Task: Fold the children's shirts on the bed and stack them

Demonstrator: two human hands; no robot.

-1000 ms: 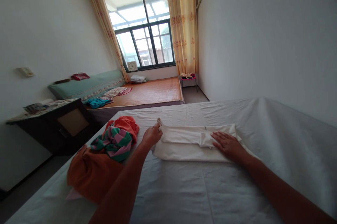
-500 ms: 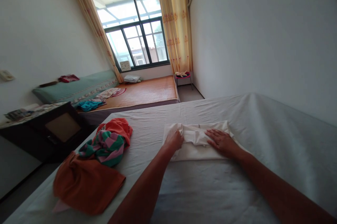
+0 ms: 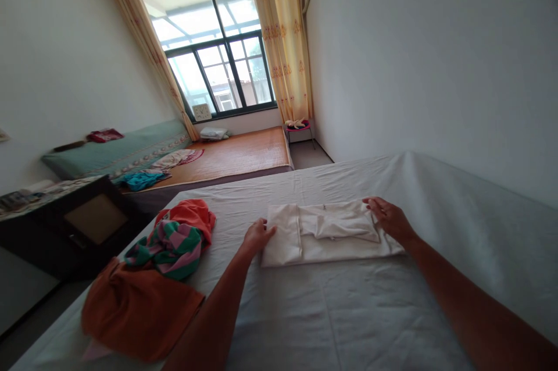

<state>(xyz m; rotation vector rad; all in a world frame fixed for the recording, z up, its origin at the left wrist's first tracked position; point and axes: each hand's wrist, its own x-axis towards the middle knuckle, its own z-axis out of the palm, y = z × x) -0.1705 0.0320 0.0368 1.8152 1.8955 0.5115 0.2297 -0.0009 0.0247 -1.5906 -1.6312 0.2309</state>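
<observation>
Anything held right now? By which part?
The right hand is at the far right corner of the white garment; whether it grips cannot be told. The left hand is open by the left edge, holding nothing visible.

A dark-framed window in the upper left stands between yellow patterned curtains, a square clock at its lower left corner. Below, a turquoise cloth lies on a bed. A pink-edged stool stands near centre, a dark cabinet at left.
</observation>
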